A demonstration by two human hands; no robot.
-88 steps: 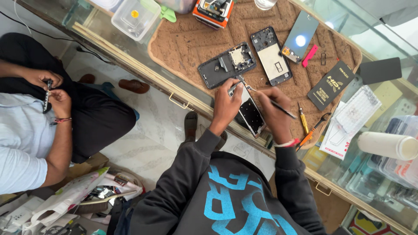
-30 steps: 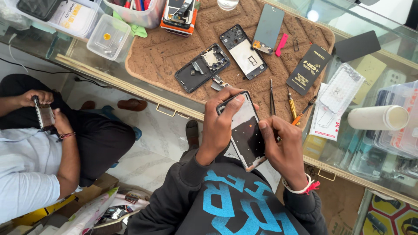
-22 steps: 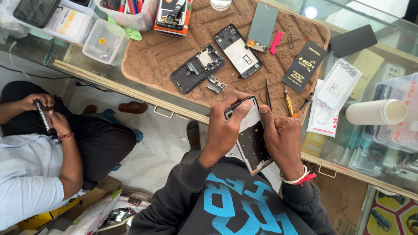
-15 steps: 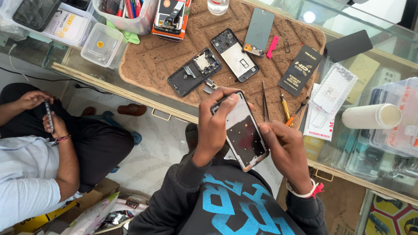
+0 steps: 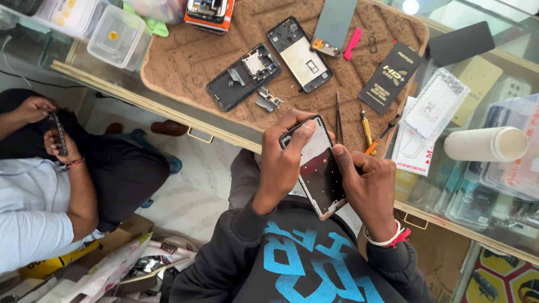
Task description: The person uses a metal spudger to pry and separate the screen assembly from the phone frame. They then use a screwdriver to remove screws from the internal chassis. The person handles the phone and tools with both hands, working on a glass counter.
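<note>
An opened phone frame with a dark inner face and pale rim is tilted in the air just in front of the counter edge. My left hand grips its left side, fingertips curled over the top end. My right hand holds its right edge, thumb pressed on the rim; a white and red band circles that wrist. Both sleeves are dark grey. Tweezers, a yellow screwdriver and an orange-handled tool lie on the brown mat just beyond the hands.
On the mat lie a dark phone chassis, a second opened phone, a grey screen panel, a pink pry tool and a black flat pack. A white roll lies right. Another person sits left, holding a phone.
Both hands brought the phone frame from the mat edge back toward my body. My right hand slid from the frame's face to its right edge. The person at left lifted a phone.
</note>
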